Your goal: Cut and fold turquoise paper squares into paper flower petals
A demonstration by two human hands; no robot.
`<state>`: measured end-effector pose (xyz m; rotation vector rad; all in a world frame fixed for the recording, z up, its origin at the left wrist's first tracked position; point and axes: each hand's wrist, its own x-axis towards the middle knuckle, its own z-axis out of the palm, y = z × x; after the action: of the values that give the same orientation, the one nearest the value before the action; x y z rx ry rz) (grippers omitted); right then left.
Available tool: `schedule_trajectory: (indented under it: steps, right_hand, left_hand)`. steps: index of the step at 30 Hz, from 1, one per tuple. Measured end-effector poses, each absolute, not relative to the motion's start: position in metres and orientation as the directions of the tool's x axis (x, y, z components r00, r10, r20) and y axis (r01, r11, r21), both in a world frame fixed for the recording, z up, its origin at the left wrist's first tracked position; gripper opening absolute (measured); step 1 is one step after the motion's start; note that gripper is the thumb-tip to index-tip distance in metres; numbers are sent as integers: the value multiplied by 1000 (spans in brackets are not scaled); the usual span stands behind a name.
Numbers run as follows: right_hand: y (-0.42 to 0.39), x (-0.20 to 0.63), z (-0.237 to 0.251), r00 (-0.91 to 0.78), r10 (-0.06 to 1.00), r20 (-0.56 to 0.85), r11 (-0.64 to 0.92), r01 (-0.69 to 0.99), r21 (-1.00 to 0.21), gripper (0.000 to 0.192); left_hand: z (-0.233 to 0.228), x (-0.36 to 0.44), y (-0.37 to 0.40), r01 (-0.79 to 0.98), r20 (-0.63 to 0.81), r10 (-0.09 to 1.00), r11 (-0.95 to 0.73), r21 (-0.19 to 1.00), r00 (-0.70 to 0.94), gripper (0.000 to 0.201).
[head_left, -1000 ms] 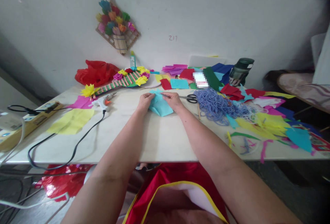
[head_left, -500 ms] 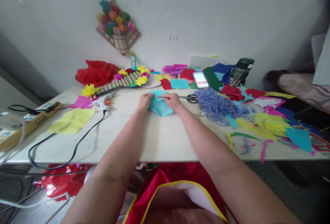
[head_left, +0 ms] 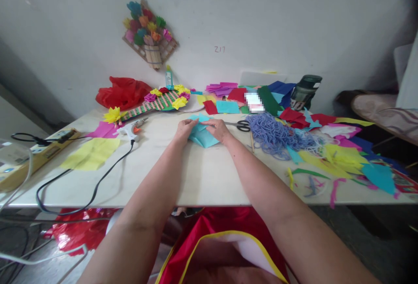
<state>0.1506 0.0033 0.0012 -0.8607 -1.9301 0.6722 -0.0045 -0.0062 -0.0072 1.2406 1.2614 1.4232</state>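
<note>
A light blue sheet of crepe paper (head_left: 205, 138), partly folded, lies on the table between my hands. My left hand (head_left: 185, 128) grips its left edge, thumb on top and fingers curled. From the right, my right hand (head_left: 218, 129) pinches the paper's upper part, its index finger reaching toward the middle. Just beyond the right hand is a pair of scissors (head_left: 242, 125) with black handles, next to a heap of blue-purple yarn (head_left: 272, 133).
A white glue gun (head_left: 129, 132) with a black cord lies left, near a yellow sheet (head_left: 91, 154) and a power strip (head_left: 42, 157). Behind are a flower-decorated striped piece (head_left: 160, 103) and a red bag (head_left: 122, 92). A dark bottle (head_left: 306, 92) stands back right; paper scraps (head_left: 346, 160) cover the right side.
The fingers of my left hand have shifted slightly inward over the blue paper's upper edge. My right hand stays almost in place.
</note>
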Motion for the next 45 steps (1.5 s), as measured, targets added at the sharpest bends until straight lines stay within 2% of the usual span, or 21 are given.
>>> schedule_trajectory:
  steps: [3,6,9,13,22,31,36,45]
  right_hand:
    - [3,153,3,-371,808,457,549,195,-813,27]
    - [6,154,0,-291,863,414,458,101,-883,29]
    - [9,154,-4,-253,897,363,398,106,-911,31]
    - [8,152,-6,-278,902,331,389,192,-901,38]
    - [5,149,-6,-241,910,336,383,184,-905,47]
    - [2,149,-3,-259,905,336,386,169,-907,44]
    - [2,149,-3,-305,877,372,426,137,-894,41]
    - [5,148,-5,-271,892,362,409,141,-902,33]
  left_hand:
    - [-7,-4,-9,80,209,964,-198,977,-165,39]
    - [-6,-3,-9,104,244,958,-230,967,-152,39]
    - [-5,-2,-10,122,276,954,-261,958,-119,38]
    - [-3,-1,-13,120,307,949,-297,947,-74,40]
    - [-4,0,-13,15,238,969,-237,971,-62,40]
    - [-4,-2,-14,-94,150,988,-147,985,23,35]
    - [-3,-1,-16,-126,158,987,-153,980,25,36]
    - [-2,-1,-15,-127,167,985,-170,977,-34,35]
